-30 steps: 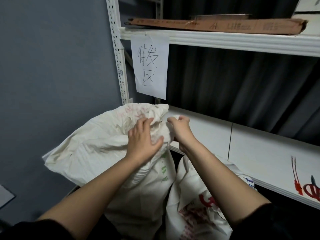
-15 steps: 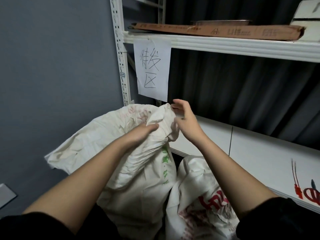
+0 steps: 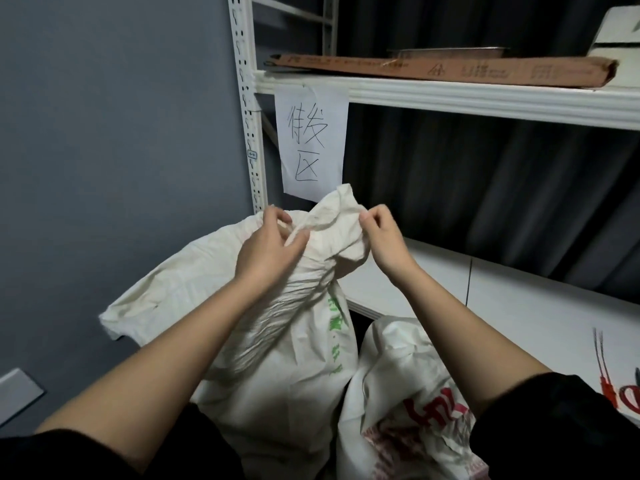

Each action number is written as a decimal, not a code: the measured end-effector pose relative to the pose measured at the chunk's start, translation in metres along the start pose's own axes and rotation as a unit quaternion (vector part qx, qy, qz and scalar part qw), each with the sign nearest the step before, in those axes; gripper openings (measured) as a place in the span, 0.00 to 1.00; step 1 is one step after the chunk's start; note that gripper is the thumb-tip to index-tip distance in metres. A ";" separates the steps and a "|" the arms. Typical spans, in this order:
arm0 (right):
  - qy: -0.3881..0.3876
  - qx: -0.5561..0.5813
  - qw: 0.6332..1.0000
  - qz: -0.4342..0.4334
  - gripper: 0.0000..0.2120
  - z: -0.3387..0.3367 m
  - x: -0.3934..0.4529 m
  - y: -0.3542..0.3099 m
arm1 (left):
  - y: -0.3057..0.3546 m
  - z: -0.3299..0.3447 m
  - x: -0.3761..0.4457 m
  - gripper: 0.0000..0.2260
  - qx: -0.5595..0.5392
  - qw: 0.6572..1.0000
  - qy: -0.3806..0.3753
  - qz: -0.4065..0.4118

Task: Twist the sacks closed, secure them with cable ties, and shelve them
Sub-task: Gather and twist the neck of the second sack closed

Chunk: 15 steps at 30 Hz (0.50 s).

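Still early: left hand [image 3: 266, 247] and right hand [image 3: 382, 237] are both pinching the gathered mouth of the white woven sack with green print [image 3: 294, 341], standing below the white shelf [image 3: 519, 306]; no tie on, red cable ties [image 3: 609, 389] lying unused, second red-printed white sack [image 3: 415, 410] waiting

Left hand [image 3: 268, 247]: bare, no glove, ring or watch is seen.
Right hand [image 3: 384, 239]: bare likewise.
Forearms: left uncovered up to the elbow.
Left sleeve [image 3: 104, 455]: black cloth, pushed up.
Right sleeve [image 3: 554, 420]: black cloth, pushed up, softly creased.
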State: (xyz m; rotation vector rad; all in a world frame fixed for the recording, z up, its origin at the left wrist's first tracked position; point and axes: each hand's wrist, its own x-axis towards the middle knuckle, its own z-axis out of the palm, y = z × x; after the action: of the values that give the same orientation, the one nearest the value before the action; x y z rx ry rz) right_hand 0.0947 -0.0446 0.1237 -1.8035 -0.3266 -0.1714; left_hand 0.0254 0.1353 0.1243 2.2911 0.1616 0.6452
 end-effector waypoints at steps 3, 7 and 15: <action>0.059 0.014 0.998 -0.025 0.10 0.001 0.007 -0.016 | -0.008 0.021 -0.027 0.20 0.142 0.955 0.152 0.212; 0.093 0.045 0.994 -0.028 0.10 0.007 0.013 -0.031 | -0.037 0.051 -0.052 0.21 0.294 0.895 0.141 0.305; 0.119 0.087 0.989 0.012 0.10 -0.001 0.012 -0.024 | -0.083 0.029 -0.044 0.36 0.372 0.905 0.100 0.180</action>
State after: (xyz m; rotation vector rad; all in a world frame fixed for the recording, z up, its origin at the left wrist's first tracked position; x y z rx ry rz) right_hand 0.0988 -0.0383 0.1492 -1.5941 -0.1449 -0.3281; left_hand 0.0074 0.1638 0.0321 3.0222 0.0854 1.1675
